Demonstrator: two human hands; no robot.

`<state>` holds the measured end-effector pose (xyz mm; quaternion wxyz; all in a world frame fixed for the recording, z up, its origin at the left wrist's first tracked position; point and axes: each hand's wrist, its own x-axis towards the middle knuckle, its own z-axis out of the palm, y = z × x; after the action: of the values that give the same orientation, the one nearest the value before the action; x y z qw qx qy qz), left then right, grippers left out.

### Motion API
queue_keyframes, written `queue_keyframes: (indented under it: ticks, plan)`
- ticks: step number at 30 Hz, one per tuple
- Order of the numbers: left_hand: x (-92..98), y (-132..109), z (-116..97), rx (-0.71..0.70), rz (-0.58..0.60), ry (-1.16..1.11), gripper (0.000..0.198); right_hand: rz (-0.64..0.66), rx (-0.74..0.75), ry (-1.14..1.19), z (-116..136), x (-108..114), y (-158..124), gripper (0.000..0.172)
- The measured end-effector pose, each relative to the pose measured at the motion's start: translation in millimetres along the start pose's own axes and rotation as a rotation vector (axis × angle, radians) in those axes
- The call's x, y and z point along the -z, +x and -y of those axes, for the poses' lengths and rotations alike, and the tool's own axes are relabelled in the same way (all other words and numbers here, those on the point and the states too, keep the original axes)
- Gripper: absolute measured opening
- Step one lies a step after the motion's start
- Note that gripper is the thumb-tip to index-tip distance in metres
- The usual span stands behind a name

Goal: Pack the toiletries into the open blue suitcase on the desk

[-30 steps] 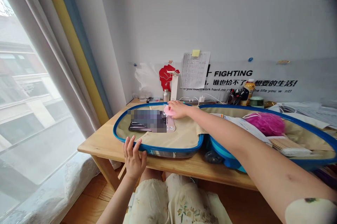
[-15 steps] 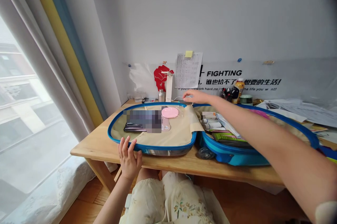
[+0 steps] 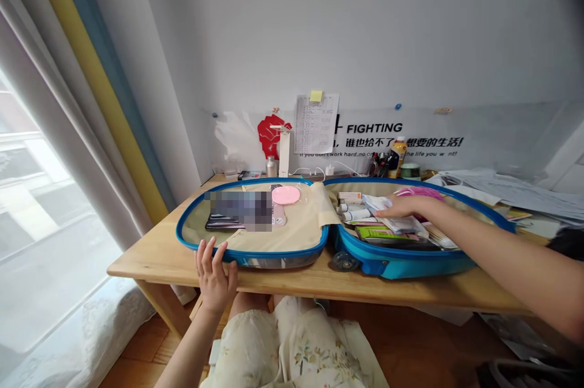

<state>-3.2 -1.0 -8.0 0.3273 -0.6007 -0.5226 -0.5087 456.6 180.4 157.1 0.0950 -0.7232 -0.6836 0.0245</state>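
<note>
R hand point(image 3: 398, 207) had come off the back edge of the desk, where it was half a sec before, and now lay inside the right half of the open blue suitcase point(image 3: 401, 263), palm down, fingers flat and loosely spread over the white packets point(image 3: 401, 224); touching them, but whether anything was actually pinched I couldn't tell. The pink round pad point(image 3: 286, 195), under that hand a sec ago, sat alone on the beige liner of the left half, just right of the blurred dark item point(image 3: 237, 213), so it read as put down and let go, w/ attention moved to the other half. L hand point(image 3: 213, 272) hadn't shifted: fingers curled up over the near rim of the left half, light steadying hold, not clamped, nothing else in it. Count, as far as visible: 1 suitcase in 2 opened halves, 1 pink pad, 1 pinkish card under it, 1 dark item, approx 3 white tubes point(image 3: 353, 213) side by side at the left end of the right half, 1 green box point(image 3: 374, 233) near them, 1 magenta mesh puff point(image 3: 420, 193) behind the R hand. On the wooden desk point(image 3: 155, 254) behind the case: 1 yellow bottle point(image 3: 398, 154), 1 small metal bottle point(image 3: 271, 166), loose papers point(image 3: 502, 190) at far right.
</note>
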Motion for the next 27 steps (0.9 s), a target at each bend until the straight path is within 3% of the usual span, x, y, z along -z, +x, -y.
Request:
queue_keyframes:
  ticks: [2,4,8,10,12,18,22,25,27]
  plan:
    - [-0.3,0.0,0.8,-0.011,-0.001,0.004,0.049,0.118,-0.043,-0.020,1.3,-3.7,-0.1,0.085]
    - [-0.7,-0.2,1.9,-0.018,-0.002,0.008,0.050,0.197,-0.080,-0.045,5.1,-5.6,0.7,0.075]
    - [-1.5,-1.3,3.1,-0.007,0.002,0.008,0.050,0.263,-0.130,-0.093,12.3,-4.4,-0.3,0.045]
    - [-1.5,-1.8,2.8,-0.001,0.004,0.007,0.050,0.263,-0.133,-0.105,14.2,-0.7,-3.5,0.040]
    - [-1.4,-2.0,2.3,0.006,0.004,0.006,0.049,0.238,-0.120,-0.106,15.7,6.2,-7.5,0.046]
    - [-1.5,-0.5,1.3,-0.007,-0.002,0.004,0.048,0.086,-0.047,-0.063,38.3,48.4,-16.5,0.085]
    - [-0.7,0.2,0.9,-0.017,-0.001,0.002,0.048,0.005,0.163,0.029,100.4,58.4,-25.6,0.083]
    - [-0.4,-0.9,1.6,-0.008,0.011,0.007,0.048,0.059,0.528,0.147,175.2,37.1,-40.8,0.072]
    - [-0.8,-2.2,2.3,0.007,0.020,0.007,0.048,0.110,0.674,0.174,229.1,14.0,-54.0,0.063]
